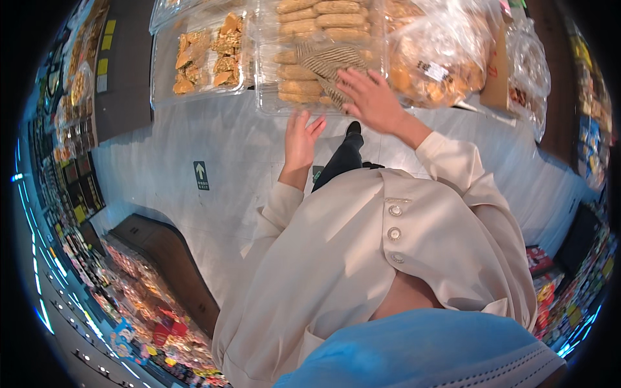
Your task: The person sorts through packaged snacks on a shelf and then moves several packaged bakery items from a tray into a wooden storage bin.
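Note:
A brown striped cloth (pixel 335 63) lies bunched on a clear plastic container (pixel 268 97) of long, finger-shaped pastries (pixel 298 89). My right hand (pixel 371 99) holds the cloth down against it, fingers spread over the fabric. Just below the container's near edge is my left hand (pixel 301 140), with nothing in it and its fingers apart. Whether its fingertips touch the rim, I cannot tell. The cloth and my right hand cover part of the pastries.
Left of the container stands a clear tray (pixel 159 72) of topped pastry pieces (pixel 225 58). A labelled plastic bag of baked goods (pixel 427 63) sits to the right, beside a cardboard box (pixel 497 72). A dark-sided display stand (pixel 179 262) is at lower left. An exit sign (pixel 201 175) marks the floor.

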The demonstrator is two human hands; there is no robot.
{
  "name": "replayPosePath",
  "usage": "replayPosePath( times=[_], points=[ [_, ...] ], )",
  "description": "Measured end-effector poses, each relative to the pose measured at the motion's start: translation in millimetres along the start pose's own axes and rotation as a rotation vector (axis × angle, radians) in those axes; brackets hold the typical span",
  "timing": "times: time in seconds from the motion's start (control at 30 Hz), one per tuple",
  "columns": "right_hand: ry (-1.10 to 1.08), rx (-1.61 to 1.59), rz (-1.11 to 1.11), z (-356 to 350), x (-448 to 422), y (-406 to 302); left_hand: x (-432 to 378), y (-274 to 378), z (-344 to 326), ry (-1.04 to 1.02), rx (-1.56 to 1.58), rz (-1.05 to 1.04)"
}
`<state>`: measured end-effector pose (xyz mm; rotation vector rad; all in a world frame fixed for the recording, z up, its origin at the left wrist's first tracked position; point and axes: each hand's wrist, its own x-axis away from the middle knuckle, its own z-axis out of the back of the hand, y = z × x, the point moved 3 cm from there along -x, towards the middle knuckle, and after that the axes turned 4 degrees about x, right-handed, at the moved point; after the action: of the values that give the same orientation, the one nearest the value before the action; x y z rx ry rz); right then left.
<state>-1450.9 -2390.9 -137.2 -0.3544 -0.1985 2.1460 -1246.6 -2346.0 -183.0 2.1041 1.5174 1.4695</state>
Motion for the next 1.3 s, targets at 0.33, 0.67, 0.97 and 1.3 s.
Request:
replayPosePath(
  times=[0.33,0.67,0.97,1.3],
  points=[
    [0.089,0.131,-0.254,53,-164,71,5,12,-3,0.096,-0.028,-0.021],
    [-0.053,-0.173,0.488,-13,-126,14,2,6,-3,0.100,0.036,-0.083],
    [0.268,-0.110,0.239,-45,-231,39,6,10,-11,0.175,-0.006,-0.056],
    [-0.499,-0.426,0.732,-22,-111,8,2,5,-7,0.145,0.037,-0.121]
  ],
)
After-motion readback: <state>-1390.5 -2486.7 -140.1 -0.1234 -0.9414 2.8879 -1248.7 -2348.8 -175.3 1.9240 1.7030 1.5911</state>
